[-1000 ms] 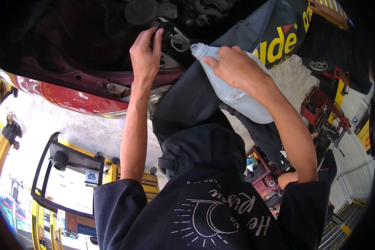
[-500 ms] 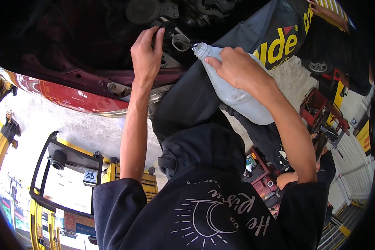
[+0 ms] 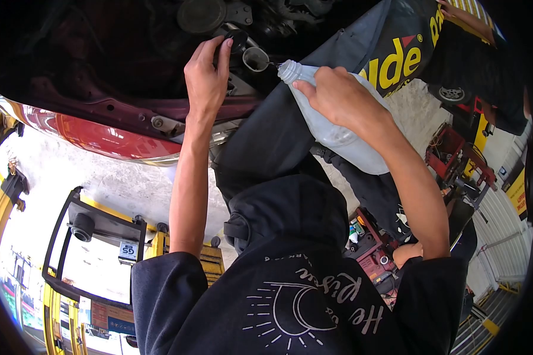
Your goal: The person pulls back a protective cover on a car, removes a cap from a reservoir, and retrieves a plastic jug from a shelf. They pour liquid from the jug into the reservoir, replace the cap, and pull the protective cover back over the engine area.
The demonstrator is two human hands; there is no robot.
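Observation:
My left hand [image 3: 206, 77] is raised over the engine bay, its fingers closed on a black round cap [image 3: 238, 41]. Just right of the cap is the open round mouth of a filler neck [image 3: 256, 60]. My right hand [image 3: 343, 97] grips a translucent white plastic jug [image 3: 331, 133] from above. The jug lies tilted, its uncapped threaded mouth pointing left at the filler opening, a short gap away. A thin strand of liquid shows between the two mouths. The inside of the filler neck is too dark to make out.
A red car's front edge [image 3: 100, 139] runs along the left. A black cover with yellow lettering [image 3: 391, 65] drapes the right side. Another person [image 3: 479, 77] stands at upper right. Red tool carts [image 3: 370, 248] and a black-framed stand [image 3: 71, 236] are on the floor.
The jug's mouth has shifted slightly right, away from the filler opening, and the liquid strand looks thinner. My left hand has barely moved.

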